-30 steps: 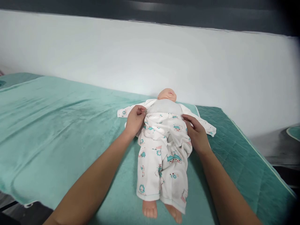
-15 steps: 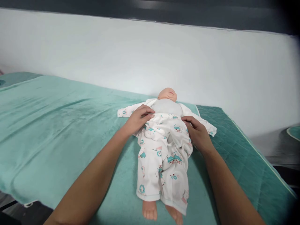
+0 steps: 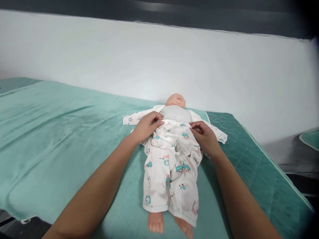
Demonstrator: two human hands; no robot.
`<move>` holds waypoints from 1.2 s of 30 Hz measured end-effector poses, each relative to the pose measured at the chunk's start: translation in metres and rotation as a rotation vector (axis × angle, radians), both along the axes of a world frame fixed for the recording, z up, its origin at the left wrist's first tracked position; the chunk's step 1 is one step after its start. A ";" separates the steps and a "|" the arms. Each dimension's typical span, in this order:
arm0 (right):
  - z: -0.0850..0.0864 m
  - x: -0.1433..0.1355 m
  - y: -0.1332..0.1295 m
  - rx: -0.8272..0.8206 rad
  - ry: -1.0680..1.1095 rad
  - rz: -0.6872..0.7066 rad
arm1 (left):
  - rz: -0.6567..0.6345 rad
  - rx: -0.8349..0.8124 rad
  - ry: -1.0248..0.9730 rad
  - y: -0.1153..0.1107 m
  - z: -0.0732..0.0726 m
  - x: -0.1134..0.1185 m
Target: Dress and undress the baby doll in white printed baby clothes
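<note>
A baby doll lies on its back, head toward the wall and bare feet toward me. It wears white printed pants and a white printed jacket spread open over a grey-white torso. My left hand pinches the waistband at the doll's hip on the left. On the other side, my right hand has its thumb and fingers closed on the waistband. The pants reach up to the belly and cover the legs down to the ankles.
A light green blanket covers the bed under the doll. To the right lies a darker quilted green cover with a pale edge. Behind the bed stands a white wall with a dark band above it.
My right hand's fingers have drawn together on the waistband and lifted slightly. My left hand stays at its side of the waistband. The whole view has shifted a little.
</note>
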State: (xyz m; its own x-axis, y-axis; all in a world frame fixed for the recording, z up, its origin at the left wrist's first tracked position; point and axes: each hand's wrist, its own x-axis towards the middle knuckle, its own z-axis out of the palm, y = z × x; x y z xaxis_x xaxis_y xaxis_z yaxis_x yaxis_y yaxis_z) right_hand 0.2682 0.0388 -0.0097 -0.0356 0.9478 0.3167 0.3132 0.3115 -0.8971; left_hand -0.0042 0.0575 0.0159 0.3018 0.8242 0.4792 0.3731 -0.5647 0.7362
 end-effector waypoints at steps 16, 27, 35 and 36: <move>0.003 -0.006 0.055 0.103 -0.320 -0.232 | 0.137 -0.164 0.022 0.054 -0.002 0.022; -0.008 0.006 0.060 0.212 -0.620 -0.134 | 0.098 -0.039 0.139 0.063 0.005 0.020; 0.007 0.006 0.072 0.065 -0.631 -0.248 | 0.225 -0.294 0.044 0.099 0.012 0.016; 0.007 0.005 0.074 0.056 -0.647 -0.280 | 0.254 -0.274 0.059 0.101 0.011 0.017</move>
State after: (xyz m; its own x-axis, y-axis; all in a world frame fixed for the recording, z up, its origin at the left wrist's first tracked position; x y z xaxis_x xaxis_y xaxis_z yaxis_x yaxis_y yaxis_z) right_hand 0.2735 0.1132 -0.0023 0.0101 0.9319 0.3626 0.8531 0.1812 -0.4893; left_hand 0.0133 0.1588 0.0267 0.0913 0.9715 0.2185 0.5222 -0.2336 0.8202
